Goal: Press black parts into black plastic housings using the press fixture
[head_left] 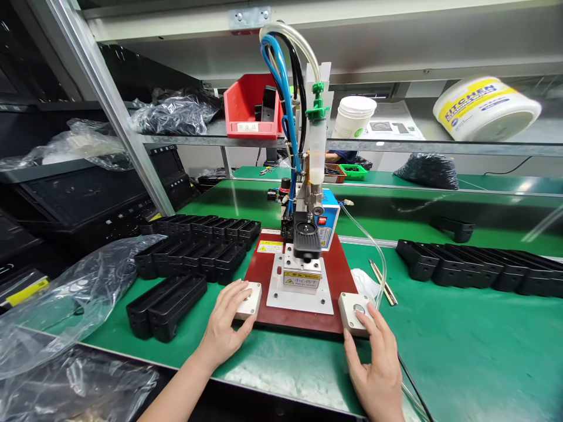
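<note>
A benchtop dispensing machine (317, 158) with a syringe stands on a dark red base plate (259, 266). Under its nozzle, a black plastic part (307, 245) rests on the metal fixture (299, 296). My left hand (226, 322) lies over the left push-button box (252, 300), fingers on its top and thumb at its front edge. At the right push-button box (347, 306), my right hand (373, 357) has a fingertip by the round silver button and the thumb near the front edge. The fingers of both hands are apart, holding nothing.
Rows of black plastic housings (176, 305) stand on the green bench at left, with another row (466, 266) at right. Clear plastic bags (88, 293) hang over the left edge. Tweezers (382, 282) and a clear hose lie right of the machine. A shelf above holds a red bin (235, 105) and tubs.
</note>
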`<state>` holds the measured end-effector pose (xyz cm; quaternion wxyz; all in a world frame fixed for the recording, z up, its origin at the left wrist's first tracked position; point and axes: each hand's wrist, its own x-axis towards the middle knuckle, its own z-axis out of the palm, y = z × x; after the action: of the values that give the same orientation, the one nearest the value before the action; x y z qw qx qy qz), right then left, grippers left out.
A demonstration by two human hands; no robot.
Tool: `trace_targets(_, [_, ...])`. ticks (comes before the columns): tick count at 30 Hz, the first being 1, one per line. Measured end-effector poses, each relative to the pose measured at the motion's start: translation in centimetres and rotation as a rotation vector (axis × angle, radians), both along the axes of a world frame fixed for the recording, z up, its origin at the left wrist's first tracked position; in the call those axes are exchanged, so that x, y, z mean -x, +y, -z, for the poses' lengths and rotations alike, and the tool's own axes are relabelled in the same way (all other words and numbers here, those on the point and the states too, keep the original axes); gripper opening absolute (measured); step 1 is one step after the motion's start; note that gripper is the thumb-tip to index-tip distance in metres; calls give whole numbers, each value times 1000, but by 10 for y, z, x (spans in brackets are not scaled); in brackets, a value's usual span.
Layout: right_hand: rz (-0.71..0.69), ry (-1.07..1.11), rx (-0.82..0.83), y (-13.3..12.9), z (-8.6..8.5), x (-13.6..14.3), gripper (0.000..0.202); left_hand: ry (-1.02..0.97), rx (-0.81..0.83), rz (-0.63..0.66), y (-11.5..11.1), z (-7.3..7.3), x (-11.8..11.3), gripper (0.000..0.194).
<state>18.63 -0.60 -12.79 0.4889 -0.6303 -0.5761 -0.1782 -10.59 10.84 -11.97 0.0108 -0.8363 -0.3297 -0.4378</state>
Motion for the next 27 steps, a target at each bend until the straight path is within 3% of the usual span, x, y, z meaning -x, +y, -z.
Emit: trace_targets(27, [-2, 2, 11, -1, -1, 0, 36, -1, -2, 3, -1, -3, 0, 40])
